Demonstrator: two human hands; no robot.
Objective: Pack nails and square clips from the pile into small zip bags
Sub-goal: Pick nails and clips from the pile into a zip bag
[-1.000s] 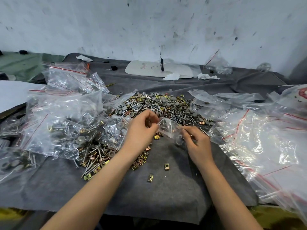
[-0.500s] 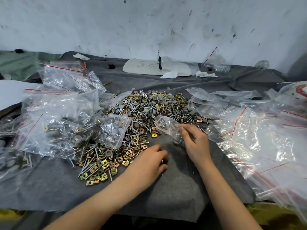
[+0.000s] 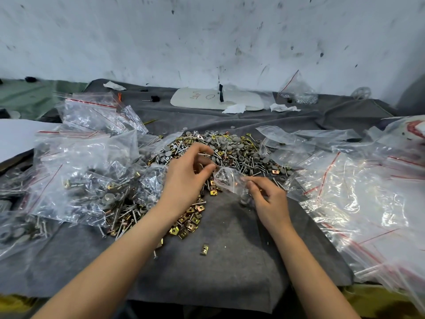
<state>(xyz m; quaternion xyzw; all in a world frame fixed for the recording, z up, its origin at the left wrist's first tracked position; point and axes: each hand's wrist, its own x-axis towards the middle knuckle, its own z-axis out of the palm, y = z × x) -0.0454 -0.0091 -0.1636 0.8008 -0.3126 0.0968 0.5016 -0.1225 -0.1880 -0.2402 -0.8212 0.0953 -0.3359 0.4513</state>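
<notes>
Pinching with a narrow grip, the left hand (image 3: 187, 180) meets the mouth of the small zip bag (image 3: 226, 180); what it pinches is hidden. The bag is thin, light and slippery, just by the pile (image 3: 220, 153) on the table (image 3: 230, 261). The right hand (image 3: 268, 200) holds its edge, a good spot.

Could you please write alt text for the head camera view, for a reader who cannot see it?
A person's right hand holds a small zip bag while the left hand pinches its mouth, over a pile of nails and square clips on a grey cloth. Filled bags lie left, empty bags right.
</notes>
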